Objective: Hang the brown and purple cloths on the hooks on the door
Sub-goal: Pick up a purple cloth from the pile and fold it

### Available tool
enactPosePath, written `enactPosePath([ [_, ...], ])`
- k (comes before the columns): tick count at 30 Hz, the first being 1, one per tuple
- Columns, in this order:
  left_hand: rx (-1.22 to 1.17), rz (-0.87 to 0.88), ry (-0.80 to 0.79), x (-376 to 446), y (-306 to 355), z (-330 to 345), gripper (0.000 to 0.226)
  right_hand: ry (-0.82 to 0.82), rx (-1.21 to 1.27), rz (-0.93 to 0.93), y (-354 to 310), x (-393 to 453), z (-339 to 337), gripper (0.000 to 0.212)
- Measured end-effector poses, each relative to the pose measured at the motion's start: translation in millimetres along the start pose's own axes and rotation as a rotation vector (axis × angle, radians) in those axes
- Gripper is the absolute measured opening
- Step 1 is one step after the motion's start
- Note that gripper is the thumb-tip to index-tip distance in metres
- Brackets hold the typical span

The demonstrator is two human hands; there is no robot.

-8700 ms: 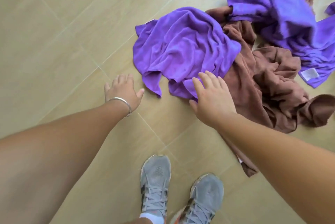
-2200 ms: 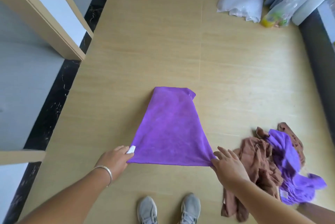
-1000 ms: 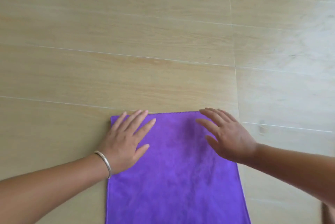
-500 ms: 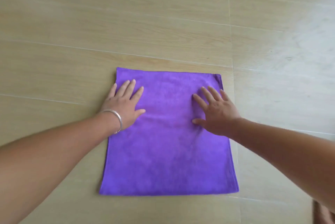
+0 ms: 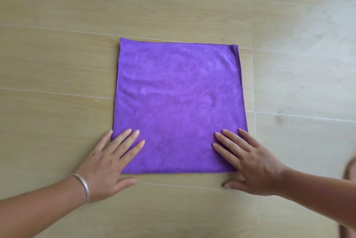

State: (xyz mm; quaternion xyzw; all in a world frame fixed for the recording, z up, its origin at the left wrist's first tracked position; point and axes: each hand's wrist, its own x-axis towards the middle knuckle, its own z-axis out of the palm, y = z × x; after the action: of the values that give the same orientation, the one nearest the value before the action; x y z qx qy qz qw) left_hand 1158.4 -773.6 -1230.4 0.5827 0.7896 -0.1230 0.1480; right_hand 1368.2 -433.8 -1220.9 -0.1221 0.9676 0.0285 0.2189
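Hands flat, left hand (image 5: 107,162) and right hand (image 5: 250,162) press purple cloth (image 5: 177,103) smooth on floor (image 5: 57,64); next, probably lifting it.

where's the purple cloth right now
In the head view the purple cloth lies spread flat on the wooden floor, centre frame. The left hand rests on its near left corner, the right hand on its near right corner.
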Motion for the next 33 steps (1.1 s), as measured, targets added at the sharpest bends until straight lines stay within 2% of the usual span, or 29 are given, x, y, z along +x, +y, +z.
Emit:
enactPosePath([
  [8,0.033,0.039,0.037,3.0,-13.1,-8.9,0.064,0.048,-0.058,-0.013,6.3,3.5,-1.8,0.068],
  [12,0.018,0.016,0.017,2.8,-9.9,-10.7,0.061,0.037,-0.053,0.057,-2.7,2.6,-5.6,0.059],
  [16,0.058,0.068,0.023,-6.7,-15.4,-33.2,0.058,-0.028,-0.054,0.160,-10.1,-3.8,-36.4,0.055],
  [20,0.003,0.008,0.005,-34.2,-23.6,-101.9,0.072,-0.098,0.020,0.360,-8.4,-24.8,-100.4,0.067],
  [23,-0.005,-0.037,0.053,-55.8,-36.0,-173.5,0.076,-0.063,0.080,0.443,0.6,-47.6,-160.3,0.073],
  [28,-0.021,-0.139,0.088,-88.3,-49.3,-308.2,0.083,-0.012,0.121,0.508,19.4,-93.2,-288.6,0.064],
  [33,-0.060,-0.225,0.117,-127.1,-57.8,-451.2,0.090,-0.005,0.067,0.489,48.4,-150.7,-440.3,0.067],
])
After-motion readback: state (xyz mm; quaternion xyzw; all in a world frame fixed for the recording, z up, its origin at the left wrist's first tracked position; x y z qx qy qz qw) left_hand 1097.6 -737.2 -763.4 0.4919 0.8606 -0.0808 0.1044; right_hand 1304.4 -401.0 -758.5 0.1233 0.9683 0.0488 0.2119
